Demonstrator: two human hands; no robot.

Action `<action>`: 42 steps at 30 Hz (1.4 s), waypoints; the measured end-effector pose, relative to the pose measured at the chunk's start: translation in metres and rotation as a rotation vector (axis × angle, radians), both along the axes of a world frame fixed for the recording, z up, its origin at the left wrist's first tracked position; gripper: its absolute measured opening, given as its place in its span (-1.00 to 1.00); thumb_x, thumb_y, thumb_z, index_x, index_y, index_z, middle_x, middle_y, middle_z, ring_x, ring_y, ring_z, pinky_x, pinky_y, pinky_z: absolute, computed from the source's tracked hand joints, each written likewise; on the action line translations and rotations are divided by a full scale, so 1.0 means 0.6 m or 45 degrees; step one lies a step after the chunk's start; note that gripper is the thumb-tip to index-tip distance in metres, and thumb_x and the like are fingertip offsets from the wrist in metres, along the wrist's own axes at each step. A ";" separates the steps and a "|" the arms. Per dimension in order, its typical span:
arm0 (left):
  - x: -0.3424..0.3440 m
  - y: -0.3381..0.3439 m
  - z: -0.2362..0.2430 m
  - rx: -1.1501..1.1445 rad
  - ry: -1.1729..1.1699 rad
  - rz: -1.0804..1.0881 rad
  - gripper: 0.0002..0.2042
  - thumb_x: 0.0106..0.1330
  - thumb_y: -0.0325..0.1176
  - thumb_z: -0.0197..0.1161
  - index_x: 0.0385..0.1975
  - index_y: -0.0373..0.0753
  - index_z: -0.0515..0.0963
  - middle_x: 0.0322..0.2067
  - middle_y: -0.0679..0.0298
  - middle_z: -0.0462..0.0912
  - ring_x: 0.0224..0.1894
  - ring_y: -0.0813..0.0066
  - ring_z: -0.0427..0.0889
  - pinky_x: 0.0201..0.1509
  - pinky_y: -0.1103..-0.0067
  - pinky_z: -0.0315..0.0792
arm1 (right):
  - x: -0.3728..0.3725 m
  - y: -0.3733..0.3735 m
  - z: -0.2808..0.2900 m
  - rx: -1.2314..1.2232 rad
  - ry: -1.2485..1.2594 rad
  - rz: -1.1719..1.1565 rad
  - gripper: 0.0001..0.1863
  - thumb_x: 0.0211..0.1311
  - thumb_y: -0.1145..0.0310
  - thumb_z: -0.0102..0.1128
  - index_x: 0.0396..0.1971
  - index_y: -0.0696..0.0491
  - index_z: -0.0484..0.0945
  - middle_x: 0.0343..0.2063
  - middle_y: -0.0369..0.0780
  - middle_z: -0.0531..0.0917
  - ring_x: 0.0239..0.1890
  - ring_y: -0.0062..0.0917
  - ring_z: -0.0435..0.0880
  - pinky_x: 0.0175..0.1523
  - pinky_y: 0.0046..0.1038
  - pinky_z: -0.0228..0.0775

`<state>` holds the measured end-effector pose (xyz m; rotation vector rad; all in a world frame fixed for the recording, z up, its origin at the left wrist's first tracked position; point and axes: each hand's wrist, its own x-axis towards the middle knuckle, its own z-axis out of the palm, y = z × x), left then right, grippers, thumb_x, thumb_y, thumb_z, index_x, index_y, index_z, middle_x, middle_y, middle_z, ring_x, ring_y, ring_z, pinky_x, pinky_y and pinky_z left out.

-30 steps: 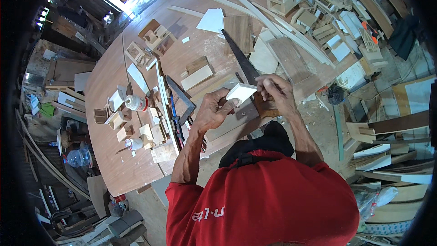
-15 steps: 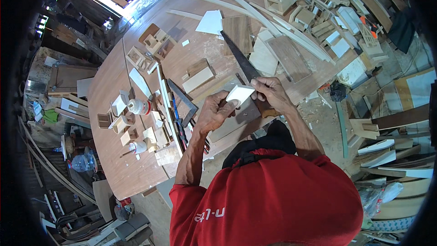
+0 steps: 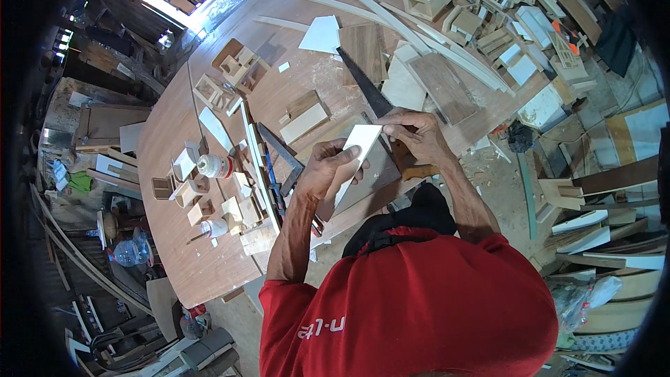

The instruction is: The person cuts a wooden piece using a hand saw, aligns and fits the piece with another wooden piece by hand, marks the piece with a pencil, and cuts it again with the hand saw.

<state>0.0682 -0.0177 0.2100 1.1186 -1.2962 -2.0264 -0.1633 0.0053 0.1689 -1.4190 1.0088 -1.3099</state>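
Observation:
My left hand (image 3: 331, 169) is closed round a narrow white-faced strip of wood (image 3: 364, 141), thumb on its face. The strip stands tilted above the near edge of the workbench. At its upper right corner, the pinched fingers of my right hand (image 3: 417, 134) grip the end. A handsaw (image 3: 364, 82) lies beneath my right hand, its dark blade pointing to the far left and its wooden handle near the bench edge. Left of my left hand rests a try square (image 3: 278, 145). Beyond the strip, a small block of wood with a pale front (image 3: 305, 122) sits on the bench.
Small wooden boxes (image 3: 185, 162), a white glue bottle (image 3: 215, 165) and a small jar (image 3: 213, 227) stand at the left. Long pale strips (image 3: 398, 22) and brown boards (image 3: 441, 87) lie across the far right, beside a heap of wooden pieces (image 3: 513, 56).
The white-faced strip has been turned, so its long face now shows where it looked short before. My right hand has shifted slightly up to its corner. The handsaw stays in place.

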 end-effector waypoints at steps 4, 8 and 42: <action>0.004 -0.004 -0.001 0.119 0.059 0.008 -0.66 0.30 -0.27 0.28 -0.14 -0.48 0.53 -0.47 0.08 0.65 -0.55 0.36 0.62 -0.56 0.53 0.47 | 0.006 -0.004 0.004 0.024 -0.064 0.006 -0.79 0.29 0.42 0.22 -0.12 0.11 0.68 -0.38 -0.25 0.63 -0.41 -0.68 0.53 -0.33 -0.62 0.45; 0.009 -0.006 -0.007 0.163 0.056 -0.005 -0.64 0.30 -0.26 0.28 -0.11 -0.48 0.52 -0.45 0.07 0.66 -0.55 0.35 0.63 -0.56 0.52 0.47 | 0.007 -0.007 -0.005 -0.007 -0.049 0.021 -0.79 0.29 0.40 0.23 -0.12 0.11 0.68 -0.37 -0.24 0.63 -0.39 -0.65 0.57 -0.32 -0.60 0.53; 0.005 -0.006 -0.011 0.100 -0.043 -0.072 -0.54 0.28 -0.12 0.32 -0.08 -0.45 0.52 -0.42 0.11 0.66 -0.48 0.41 0.65 -0.51 0.55 0.53 | 0.001 0.001 -0.011 0.092 -0.041 -0.021 -0.81 0.28 0.43 0.23 -0.16 0.14 0.68 -0.37 -0.19 0.66 -0.39 -0.61 0.61 -0.34 -0.60 0.56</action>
